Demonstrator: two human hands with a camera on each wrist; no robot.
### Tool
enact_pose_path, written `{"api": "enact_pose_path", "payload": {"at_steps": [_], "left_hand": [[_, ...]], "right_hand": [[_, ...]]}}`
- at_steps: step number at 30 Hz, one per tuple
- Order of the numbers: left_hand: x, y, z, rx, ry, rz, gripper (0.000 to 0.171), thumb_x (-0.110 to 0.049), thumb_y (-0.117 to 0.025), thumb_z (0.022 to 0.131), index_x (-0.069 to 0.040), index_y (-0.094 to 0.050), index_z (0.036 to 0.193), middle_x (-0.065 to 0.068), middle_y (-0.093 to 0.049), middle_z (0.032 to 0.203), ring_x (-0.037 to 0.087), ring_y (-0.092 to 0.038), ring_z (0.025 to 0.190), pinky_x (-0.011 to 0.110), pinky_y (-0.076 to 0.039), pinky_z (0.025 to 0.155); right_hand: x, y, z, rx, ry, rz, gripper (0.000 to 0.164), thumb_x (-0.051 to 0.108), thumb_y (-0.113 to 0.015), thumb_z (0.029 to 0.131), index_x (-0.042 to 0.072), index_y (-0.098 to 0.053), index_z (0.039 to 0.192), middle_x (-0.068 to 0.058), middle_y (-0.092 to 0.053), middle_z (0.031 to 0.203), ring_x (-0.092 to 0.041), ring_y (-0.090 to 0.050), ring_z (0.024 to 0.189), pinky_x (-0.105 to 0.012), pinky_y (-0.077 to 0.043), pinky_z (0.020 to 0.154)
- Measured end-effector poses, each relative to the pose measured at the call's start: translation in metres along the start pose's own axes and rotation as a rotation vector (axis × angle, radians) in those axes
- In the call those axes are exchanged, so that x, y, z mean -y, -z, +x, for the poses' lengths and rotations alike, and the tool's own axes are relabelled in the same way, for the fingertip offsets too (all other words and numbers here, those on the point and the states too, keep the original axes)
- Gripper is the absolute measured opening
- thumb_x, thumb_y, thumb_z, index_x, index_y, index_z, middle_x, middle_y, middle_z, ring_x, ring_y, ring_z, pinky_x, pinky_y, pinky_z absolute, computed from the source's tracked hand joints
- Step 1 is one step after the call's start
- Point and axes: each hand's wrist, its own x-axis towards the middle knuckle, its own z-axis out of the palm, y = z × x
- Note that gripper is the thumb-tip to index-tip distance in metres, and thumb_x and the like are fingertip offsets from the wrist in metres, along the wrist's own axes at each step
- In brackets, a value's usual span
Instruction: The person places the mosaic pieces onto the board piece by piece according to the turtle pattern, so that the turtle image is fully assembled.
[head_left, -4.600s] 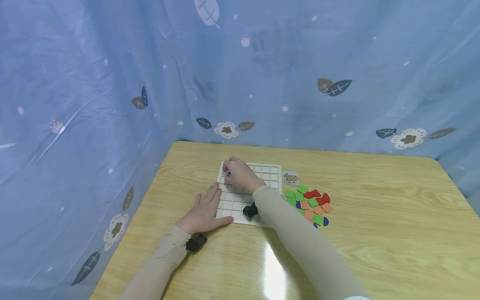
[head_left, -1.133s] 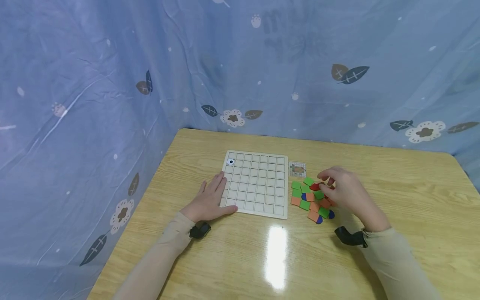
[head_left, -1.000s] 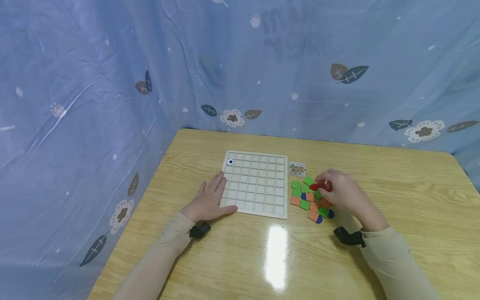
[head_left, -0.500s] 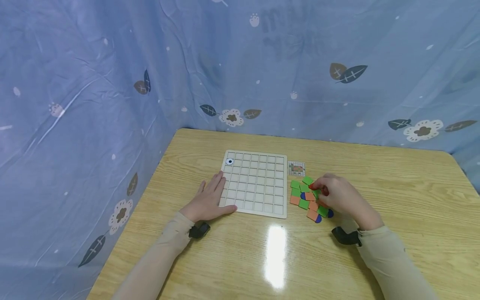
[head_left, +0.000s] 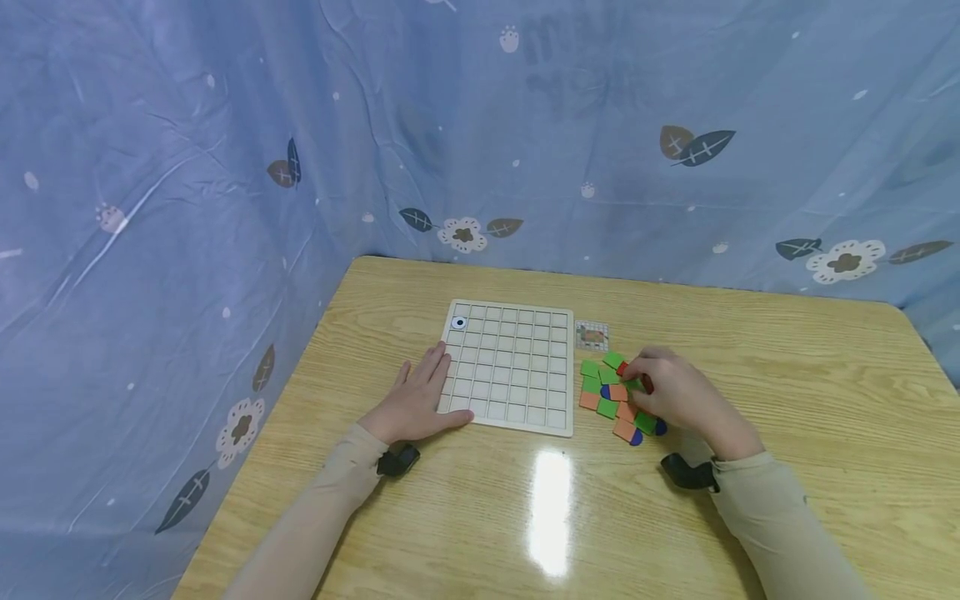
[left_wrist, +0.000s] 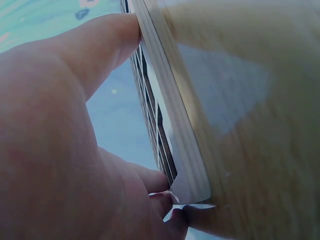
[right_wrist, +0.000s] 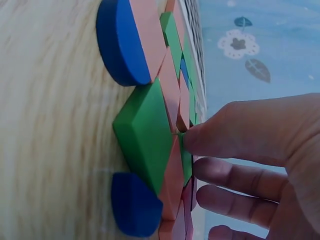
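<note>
My left hand point(head_left: 413, 402) lies with fingers spread along the left edge of a white grid board point(head_left: 506, 367). In the left wrist view its thumb point(left_wrist: 120, 37) and fingertips touch the board's rim. An eye tile point(head_left: 460, 322) sits at the board's upper left. My right hand point(head_left: 678, 393) reaches into a cluster of coloured tiles, fingers bent downward. The right wrist view has its thumb tip at a green tile point(right_wrist: 186, 157) and its other fingertips close by dark red pieces point(right_wrist: 188, 212). One red piece point(head_left: 622, 368) shows beyond the fingers; the hand hides others.
A small picture card point(head_left: 592, 336) lies between the board and the tiles. Green, orange tiles point(head_left: 624, 429) and blue half-rounds point(head_left: 637, 437) lie close together, some overlapping. A blue patterned curtain point(head_left: 570, 150) borders the wooden table point(head_left: 787, 400) at the back and left.
Earlier the right hand was over the board's upper left, where the eye tile now shows. It has since moved right to the tiles and shifted over the red pieces. The left hand stays put.
</note>
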Motion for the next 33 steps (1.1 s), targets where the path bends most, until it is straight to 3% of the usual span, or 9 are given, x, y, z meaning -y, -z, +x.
{"api": "enact_pose_path", "payload": {"at_steps": [11, 20, 27, 33], "left_hand": [[0.0006, -0.0005, 0.0003, 0.001, 0.0, 0.002, 0.11, -0.067, -0.059, 0.096, 0.003, -0.01, 0.166, 0.017, 0.005, 0.176, 0.033, -0.001, 0.163, 0.065, -0.006, 0.127], [-0.0016, 0.0017, -0.0004, 0.015, 0.01, 0.007, 0.11, -0.067, -0.058, 0.097, 0.003, -0.009, 0.166, 0.016, 0.007, 0.176, 0.032, 0.0, 0.163, 0.064, -0.004, 0.128], [-0.0026, 0.0032, -0.0009, 0.018, 0.012, 0.009, 0.11, -0.067, -0.058, 0.097, 0.003, -0.009, 0.166, 0.017, 0.007, 0.175, 0.032, 0.0, 0.163, 0.064, -0.004, 0.128], [-0.0038, 0.0038, -0.0016, 0.015, 0.007, -0.001, 0.109, -0.066, -0.059, 0.097, 0.004, -0.009, 0.165, 0.017, 0.006, 0.175, 0.033, -0.001, 0.163, 0.064, -0.004, 0.128]], "right_hand": [[-0.0002, 0.0004, -0.0005, 0.035, 0.018, -0.033, 0.015, 0.005, -0.079, 0.087, 0.006, -0.079, 0.102, -0.007, -0.067, 0.101, -0.017, -0.055, 0.081, -0.031, -0.049, 0.065], [-0.0027, 0.002, -0.0002, 0.063, 0.047, -0.021, 0.024, -0.003, -0.079, 0.083, 0.006, -0.075, 0.105, -0.007, -0.065, 0.103, -0.019, -0.055, 0.086, -0.033, -0.051, 0.068], [-0.0035, 0.002, 0.0018, 0.076, 0.018, -0.024, 0.021, 0.001, -0.081, 0.083, 0.007, -0.074, 0.102, -0.006, -0.067, 0.102, -0.019, -0.055, 0.084, -0.035, -0.05, 0.069], [-0.0025, 0.0007, 0.002, 0.041, -0.02, 0.045, 0.023, 0.003, -0.077, 0.086, 0.006, -0.071, 0.108, -0.005, -0.062, 0.098, -0.018, -0.049, 0.08, -0.031, -0.044, 0.064]]}}
